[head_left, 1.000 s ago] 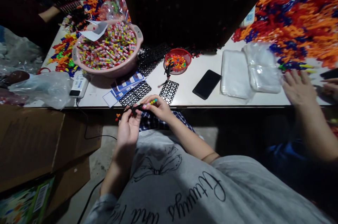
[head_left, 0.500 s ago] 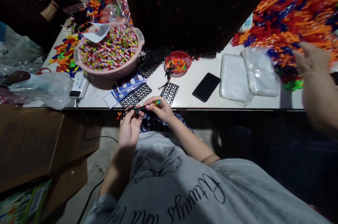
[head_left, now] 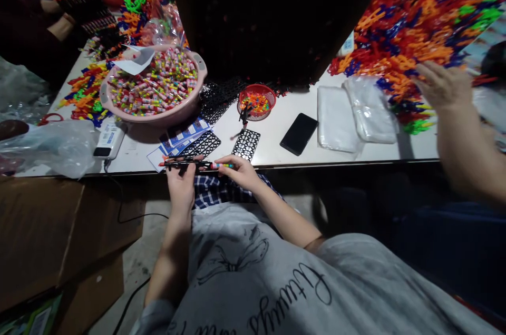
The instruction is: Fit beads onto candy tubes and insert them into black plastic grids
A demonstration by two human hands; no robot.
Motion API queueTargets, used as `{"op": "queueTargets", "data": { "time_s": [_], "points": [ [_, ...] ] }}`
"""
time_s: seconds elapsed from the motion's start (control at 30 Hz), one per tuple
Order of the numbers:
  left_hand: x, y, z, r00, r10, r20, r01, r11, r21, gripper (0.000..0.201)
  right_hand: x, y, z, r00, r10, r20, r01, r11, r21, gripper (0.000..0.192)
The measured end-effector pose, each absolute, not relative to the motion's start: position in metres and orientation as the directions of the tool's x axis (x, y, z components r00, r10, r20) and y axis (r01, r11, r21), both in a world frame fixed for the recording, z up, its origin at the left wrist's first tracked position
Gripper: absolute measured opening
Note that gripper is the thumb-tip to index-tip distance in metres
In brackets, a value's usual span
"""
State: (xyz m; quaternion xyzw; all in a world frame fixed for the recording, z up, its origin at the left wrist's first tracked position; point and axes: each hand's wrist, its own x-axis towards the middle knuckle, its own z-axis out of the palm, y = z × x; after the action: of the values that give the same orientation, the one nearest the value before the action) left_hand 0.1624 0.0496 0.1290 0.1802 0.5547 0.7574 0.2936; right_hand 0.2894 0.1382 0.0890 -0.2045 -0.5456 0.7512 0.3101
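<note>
My left hand (head_left: 181, 183) is closed around a slim black plastic toy piece (head_left: 185, 163) with an orange-red tip at its left end. My right hand (head_left: 242, 173) pinches a small multicoloured tube (head_left: 222, 165) at the toy's right end. Toy and tube lie in one line, just above the table's front edge; whether the tube is inside the toy I cannot tell. Behind my hands are blue-and-white printed cards (head_left: 184, 135) and black perforated plastic sheets (head_left: 245, 145). A pink basin (head_left: 158, 118) full of similar small tubes stands at the back left.
A red basket (head_left: 272, 108) holds small orange pieces. To its right lie a black phone (head_left: 299, 134) and clear plastic bags (head_left: 340, 119). A large dark box (head_left: 272, 19) stands behind. Another person's hand (head_left: 450, 87) reaches over a heap of coloured plastic toys (head_left: 411, 29). A white power bank (head_left: 110, 137) sits left.
The toy piece and tube have come level, and my hands sit slightly farther left in view. The other person's hand has also shifted left in view. The whole view has moved a little.
</note>
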Motion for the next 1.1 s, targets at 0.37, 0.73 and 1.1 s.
{"op": "queueTargets", "data": {
  "time_s": [0.37,0.73,1.1],
  "points": [
    [0.158,0.046,0.111,-0.55,0.834,0.042,-0.097,-0.114,0.989,0.03,0.285,0.126,0.093,-0.763,0.645,-0.043,-0.255,-0.362,-0.897,0.046],
    [0.146,0.052,0.113,-0.429,0.891,-0.147,-0.18,0.075,0.981,0.02,0.291,0.134,0.083,-0.876,0.481,0.017,-0.181,-0.296,-0.938,0.04],
    [0.166,0.121,0.045,-0.113,0.993,0.018,0.295,0.016,0.955,0.032,0.32,0.161,0.057,-0.378,0.923,0.066,-0.036,0.057,-0.998,0.022]
  ]
}}
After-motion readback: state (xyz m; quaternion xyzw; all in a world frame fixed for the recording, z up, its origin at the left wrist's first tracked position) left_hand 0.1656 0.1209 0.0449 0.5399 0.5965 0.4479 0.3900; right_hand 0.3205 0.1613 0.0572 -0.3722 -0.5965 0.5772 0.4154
